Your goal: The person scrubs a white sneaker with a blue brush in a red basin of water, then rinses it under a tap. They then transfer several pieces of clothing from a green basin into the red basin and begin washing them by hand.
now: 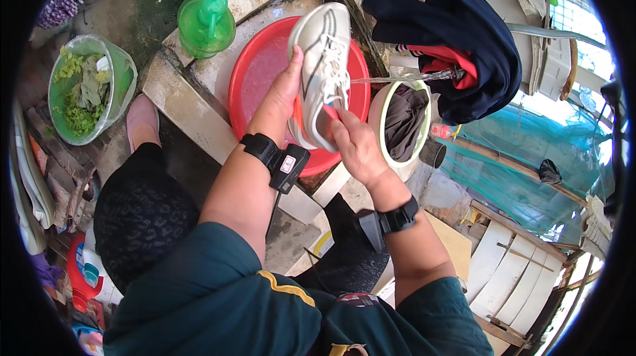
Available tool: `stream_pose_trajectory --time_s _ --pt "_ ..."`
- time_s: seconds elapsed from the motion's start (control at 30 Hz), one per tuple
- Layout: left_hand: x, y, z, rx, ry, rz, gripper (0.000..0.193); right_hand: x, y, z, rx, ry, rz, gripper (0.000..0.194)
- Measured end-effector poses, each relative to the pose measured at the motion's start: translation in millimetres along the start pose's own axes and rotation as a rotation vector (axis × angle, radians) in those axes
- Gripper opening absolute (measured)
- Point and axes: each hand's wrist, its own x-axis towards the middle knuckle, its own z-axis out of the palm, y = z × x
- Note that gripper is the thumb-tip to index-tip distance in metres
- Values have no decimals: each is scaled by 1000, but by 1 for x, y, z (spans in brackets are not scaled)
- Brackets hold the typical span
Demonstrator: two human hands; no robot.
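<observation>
A white lace-up sneaker (323, 57) with dark stitched lines is held over a red plastic basin (253, 77), toe pointing away from me. My left hand (285, 85) grips it along the left side, with the thumb on the upper. At the shoe's opening, my right hand (355, 142) pinches a small pinkish-red piece (331, 111); whether it belongs to the shoe is unclear. A thin stream of water (397, 78) runs in the picture from the draped clothing to the sneaker's right edge. Pale liquid shows in the basin.
Right of the basin are a pail (375, 122) holding dark cloth and draped navy clothing (457, 23). A green-tinted jug (206, 28) stands back left. Farther left is a green bucket (62, 112) with leafy scraps. Stone slabs (184, 102) border the basin; bottles (82, 271) stand lower left.
</observation>
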Motion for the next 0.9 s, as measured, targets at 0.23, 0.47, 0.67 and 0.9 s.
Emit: stream_pose_trajectory --time_s 0.23,0.47,0.67,0.9 --pt "-13 -9 37 -91 -51 -41 90 -30 -50 -30 -507 -14 82 29" --pt "-20 -13 49 -189 -65 -25 94 -27 -85 -50 -700 -103 -20 16" --pt "-19 -12 52 -245 -135 47 92 -13 -62 -37 -674 -123 88 18" --pt "-11 -40 58 209 394 73 86 57 -4 -21 -577 46 306 25"
